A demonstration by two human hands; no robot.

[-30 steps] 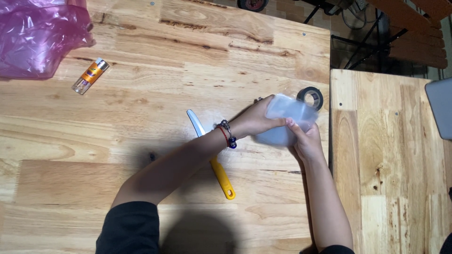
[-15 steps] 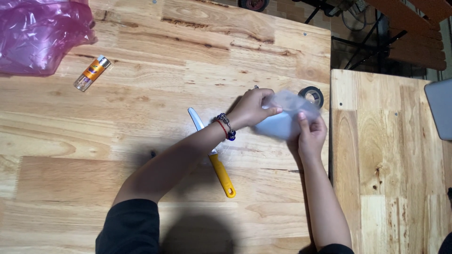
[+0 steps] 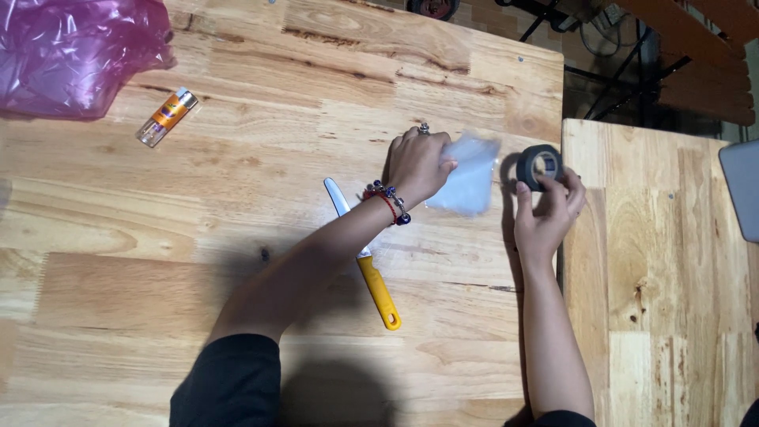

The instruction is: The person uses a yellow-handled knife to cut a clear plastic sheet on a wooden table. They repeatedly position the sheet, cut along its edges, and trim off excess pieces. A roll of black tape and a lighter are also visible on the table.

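Observation:
My left hand, with a beaded bracelet on the wrist, holds a small clear plastic bag by its left edge, just above the wooden table. My right hand grips a roll of black tape near the table's right edge. A knife with a yellow handle lies under my left forearm, blade pointing away from me.
A crumpled pink plastic bag lies at the far left corner, with a small orange and clear lighter beside it. A second wooden table stands to the right across a narrow gap. A grey object shows at the right edge.
Both hands held the clear bag together before. Now my right hand has let go of it and taken the black tape roll, while my left hand keeps the bag.

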